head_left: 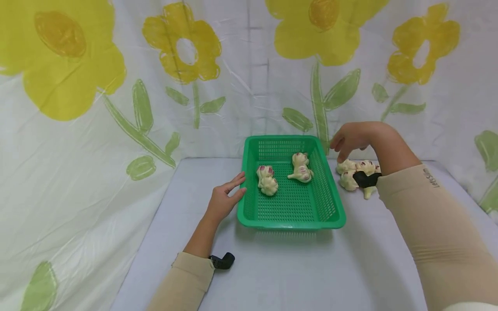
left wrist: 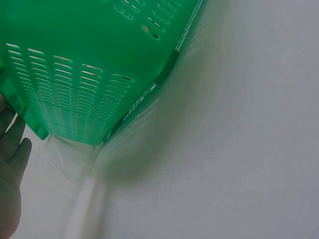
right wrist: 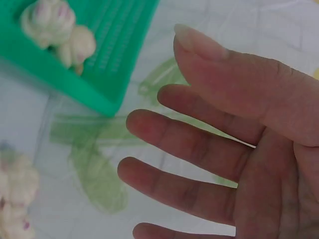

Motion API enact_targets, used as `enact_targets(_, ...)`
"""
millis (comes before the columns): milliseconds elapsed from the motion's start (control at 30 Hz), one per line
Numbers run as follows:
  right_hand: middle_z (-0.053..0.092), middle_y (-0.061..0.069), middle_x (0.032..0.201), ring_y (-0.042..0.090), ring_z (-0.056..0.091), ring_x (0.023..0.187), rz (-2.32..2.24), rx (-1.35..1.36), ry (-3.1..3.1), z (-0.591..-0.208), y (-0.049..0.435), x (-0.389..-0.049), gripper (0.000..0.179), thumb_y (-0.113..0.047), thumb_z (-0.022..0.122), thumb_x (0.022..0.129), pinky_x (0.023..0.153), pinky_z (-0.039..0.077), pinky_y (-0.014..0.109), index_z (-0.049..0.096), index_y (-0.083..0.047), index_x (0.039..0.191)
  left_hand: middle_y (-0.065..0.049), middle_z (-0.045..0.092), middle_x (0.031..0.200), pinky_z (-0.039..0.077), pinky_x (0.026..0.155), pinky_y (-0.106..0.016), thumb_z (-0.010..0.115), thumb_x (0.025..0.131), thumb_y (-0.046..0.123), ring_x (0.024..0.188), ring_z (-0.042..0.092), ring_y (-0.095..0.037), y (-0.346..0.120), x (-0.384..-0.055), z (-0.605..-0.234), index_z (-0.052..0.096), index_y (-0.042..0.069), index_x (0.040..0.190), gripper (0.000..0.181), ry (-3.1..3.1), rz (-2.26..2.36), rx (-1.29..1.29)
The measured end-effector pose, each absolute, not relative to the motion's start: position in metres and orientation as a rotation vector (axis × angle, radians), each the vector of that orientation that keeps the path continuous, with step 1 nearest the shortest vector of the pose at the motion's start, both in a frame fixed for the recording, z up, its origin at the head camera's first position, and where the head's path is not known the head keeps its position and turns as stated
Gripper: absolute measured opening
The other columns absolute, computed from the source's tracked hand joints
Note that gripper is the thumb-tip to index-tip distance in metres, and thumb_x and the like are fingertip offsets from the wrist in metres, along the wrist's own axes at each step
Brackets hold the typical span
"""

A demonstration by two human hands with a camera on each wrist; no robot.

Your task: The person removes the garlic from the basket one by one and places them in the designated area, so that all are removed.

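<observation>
"Can you read any words?"

"I see small dark letters on the right sleeve (head_left: 432, 224). They look like 'LetsSlim' from here."

"Where is the garlic?"

"I see garlic bulbs (head_left: 268, 186) in two bunches inside the green basket (head_left: 289, 225), one left and one right. A garlic pile (head_left: 348, 181) lies on the tabletop (head_left: 288, 276), just right of the basket."

"And the hands?"

"My left hand (head_left: 222, 202) touches the basket's left rim with straight fingers. My right hand (head_left: 355, 136) is in the air near the pile. My right wrist view shows its fingers spread apart."

"What's behind?"

"A white cloth (head_left: 241, 108) with big yellow flowers (head_left: 327, 39)."
</observation>
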State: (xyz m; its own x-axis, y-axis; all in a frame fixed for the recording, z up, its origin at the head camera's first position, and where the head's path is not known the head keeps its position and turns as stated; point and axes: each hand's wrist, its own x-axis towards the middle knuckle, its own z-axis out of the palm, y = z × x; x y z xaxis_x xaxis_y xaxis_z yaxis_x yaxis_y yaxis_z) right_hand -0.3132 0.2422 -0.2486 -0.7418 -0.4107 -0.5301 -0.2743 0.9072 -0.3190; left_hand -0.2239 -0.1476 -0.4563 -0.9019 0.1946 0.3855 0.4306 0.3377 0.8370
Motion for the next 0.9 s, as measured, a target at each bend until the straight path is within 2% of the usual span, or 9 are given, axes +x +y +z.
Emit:
enact_targets(167,0.053,0.023,0.141,0.042,0.051,0.128,-0.281,-0.569,2.434,-0.247,0.216,-0.317,0.065,-0.028,0.076,0.087,0.096,0.050,0.058,0.052,-0.002,0.141,0.003,0.054,0.144,0.039,0.113,-0.039,0.067,0.095,0.022,0.135,0.049,-0.016,-0.148,-0.223,-0.456,0.062,0.009,0.133,0.041,-2.392,-1.605,-0.546)
enact_targets(333,0.054,0.018,0.142,0.037,0.054,0.126,-0.452,-0.645,2.473,-0.263,0.202,-0.326,0.061,-0.024,0.074,0.088,0.096,0.051,0.050,0.051,-0.007,0.142,-0.004,0.054,0.144,0.040,0.112,-0.043,0.067,0.094,0.016,0.135,0.049,-0.022,-0.147,-0.224,-0.456,0.062,0.005,0.133,0.040,-2.372,-1.618,-0.561)
enact_targets(500,0.054,0.017,0.142,0.036,0.049,0.131,-0.828,-0.605,2.528,-0.293,0.198,-0.331,0.063,-0.022,0.075,0.088,0.103,0.045,0.053,0.050,-0.008,0.143,0.002,0.054,0.144,0.040,0.112,-0.038,0.067,0.095,0.019,0.134,0.050,-0.016,-0.146,-0.224,-0.458,0.062,0.008,0.133,0.040,-2.394,-1.600,-0.552)
enact_targets(600,0.050,0.018,0.146,0.038,0.045,0.135,-0.985,-0.507,2.481,-0.310,0.194,-0.331,0.064,-0.022,0.073,0.090,0.107,0.042,0.056,0.046,-0.008,0.146,0.006,0.055,0.143,0.040,0.112,-0.036,0.067,0.095,0.023,0.134,0.050,-0.012,-0.146,-0.224,-0.458,0.063,0.011,0.133,0.040,-2.407,-1.590,-0.544)
enact_targets(733,0.044,0.020,0.150,0.040,0.040,0.138,-1.096,-0.357,2.399,-0.329,0.187,-0.332,0.065,-0.023,0.069,0.093,0.109,0.038,0.059,0.041,-0.008,0.149,0.007,0.055,0.143,0.040,0.112,-0.038,0.066,0.095,0.025,0.133,0.050,-0.012,-0.146,-0.224,-0.457,0.063,0.012,0.133,0.040,-2.406,-1.595,-0.537)
enact_targets(900,0.043,0.018,0.151,0.040,0.039,0.139,-1.095,-0.262,2.383,-0.351,0.175,-0.336,0.062,-0.024,0.067,0.094,0.109,0.036,0.064,0.041,-0.009,0.149,0.007,0.055,0.143,0.040,0.113,-0.037,0.067,0.095,0.025,0.134,0.050,-0.012,-0.146,-0.223,-0.456,0.063,0.013,0.133,0.039,-2.393,-1.631,-0.520)
